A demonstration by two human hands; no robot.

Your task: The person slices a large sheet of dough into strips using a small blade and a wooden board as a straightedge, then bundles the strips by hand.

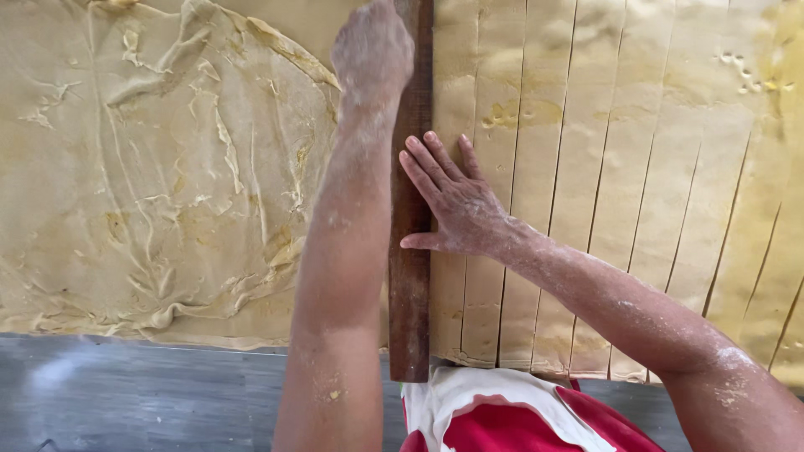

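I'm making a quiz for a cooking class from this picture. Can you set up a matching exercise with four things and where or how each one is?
Things:
1. left hand
2. right hand
3. wooden stick
4. crumpled dough sheet

States:
a. lying wrinkled, left of the stick
b. fingers spread flat on the cut dough strips
c. lying straight along the edge of the strips
d. pressing on the far end of the stick

Pairs: 1-d, 2-b, 3-c, 4-a
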